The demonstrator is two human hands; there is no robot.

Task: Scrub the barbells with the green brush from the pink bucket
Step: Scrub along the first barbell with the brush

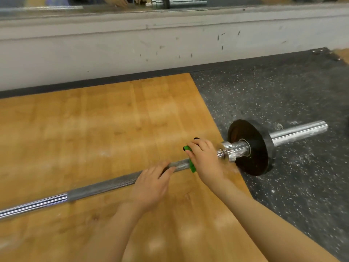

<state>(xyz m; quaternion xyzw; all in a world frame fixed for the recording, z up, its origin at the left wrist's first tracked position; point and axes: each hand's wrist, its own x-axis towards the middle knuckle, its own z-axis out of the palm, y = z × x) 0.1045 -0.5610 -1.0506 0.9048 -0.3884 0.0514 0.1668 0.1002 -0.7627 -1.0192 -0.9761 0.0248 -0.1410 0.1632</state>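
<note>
- Fingers (196, 143) of the right hand (204, 159) curl over the green brush (192, 166), pressing it on the barbell (113, 183) shaft just inboard of the collar; fingers of the left hand (151, 183) wrap the knurled shaft just beside the brush.
- Risk, as I judge it: the bar rests on a round black plate (251, 148), so a hard stroke could roll it away from the fingers unless the left hand braces it.
- A stroke running outward could jam the right knuckles into the chrome collar (229, 151), which sits right beside them.
- The brush is mostly hidden under the hand, so I cannot tell how squarely the bristles sit; a poor seat may let it skid off.
- White dust lies on the wood floor (94, 129) and the rubber mat (283, 95) beyond the fingers.
- No pink bucket is in view.
</note>
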